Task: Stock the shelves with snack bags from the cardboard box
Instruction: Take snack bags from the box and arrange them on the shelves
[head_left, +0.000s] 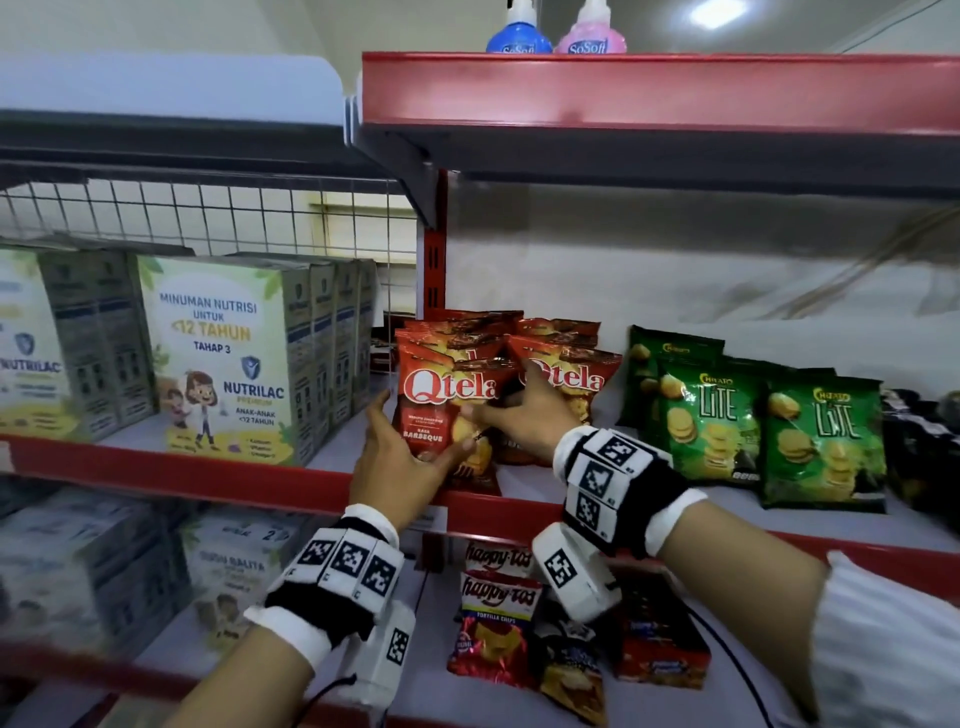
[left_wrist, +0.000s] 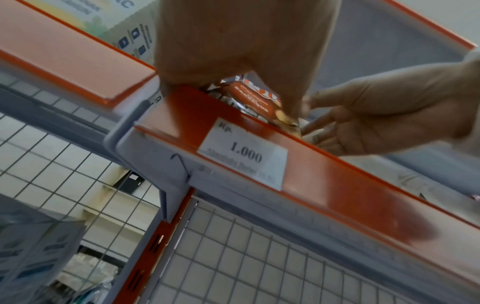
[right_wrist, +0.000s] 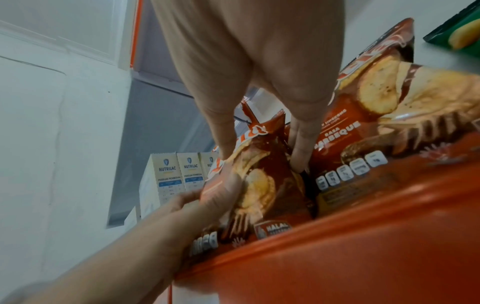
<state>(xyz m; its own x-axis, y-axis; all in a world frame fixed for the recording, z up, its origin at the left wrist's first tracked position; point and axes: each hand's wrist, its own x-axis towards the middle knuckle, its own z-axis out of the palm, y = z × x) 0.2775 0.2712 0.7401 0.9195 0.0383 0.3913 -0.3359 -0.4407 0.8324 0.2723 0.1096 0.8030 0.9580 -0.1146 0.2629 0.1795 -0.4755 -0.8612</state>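
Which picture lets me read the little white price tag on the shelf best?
The left wrist view: the price tag fills the middle, reading "Rp. 1.000". The head view shows only a sliver of it behind the left hand. The right wrist view misses it.

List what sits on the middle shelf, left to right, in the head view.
Nutrilac boxes → front Qtela bag, gripped by the left hand → second Qtela bag, behind the right hand → green Lite bags.
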